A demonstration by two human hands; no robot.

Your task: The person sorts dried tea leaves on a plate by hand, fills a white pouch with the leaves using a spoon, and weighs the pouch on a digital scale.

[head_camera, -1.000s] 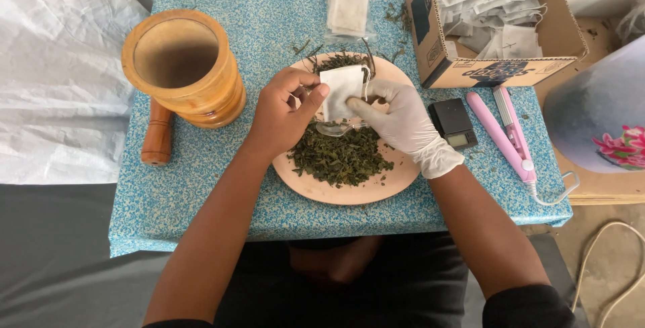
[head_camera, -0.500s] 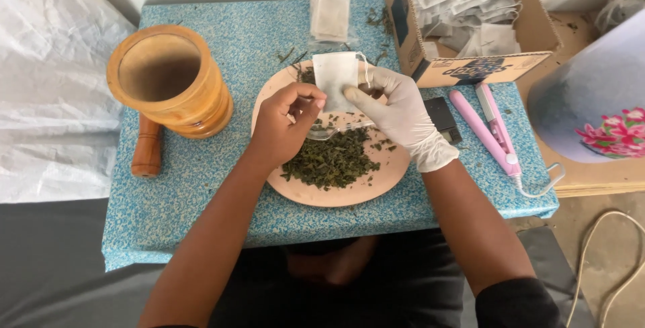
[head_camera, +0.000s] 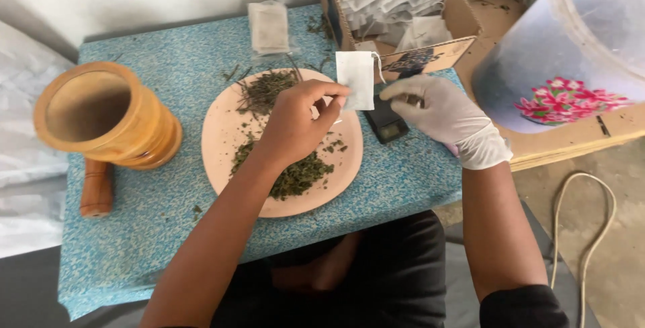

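Head view: the person sits at a small table [head_camera: 168, 73] covered in a blue speckled surface. The left hand [head_camera: 292, 123], bare, is raised above a round pinkish plate [head_camera: 222, 126]; its thumb and forefinger are pinched shut on the lower left edge of a small white sachet [head_camera: 355, 79], which hangs upright above the plate's far right rim. The right hand [head_camera: 440, 113], in a white glove, sits just to the right of the sachet, over a small black scale [head_camera: 385, 124]; its fingers are curled inward, and what they grip, if anything, cannot be determined, though a thin string runs from the sachet's top corner toward them. The plate carries dried green leaves [head_camera: 295, 177] in two patches, one at the near centre and one at the far edge, with loose flakes between. At the table's left stands a wooden mortar [head_camera: 101, 116], upright, with a wooden pestle [head_camera: 96, 190] lying just in front of it. At the far edge lies a flat filled sachet [head_camera: 269, 27]. To the right of it, an open cardboard box [head_camera: 463, 16] holds a stack of white sachets. A translucent plastic tub with a floral print [head_camera: 571, 46] stands on a board at the far right.
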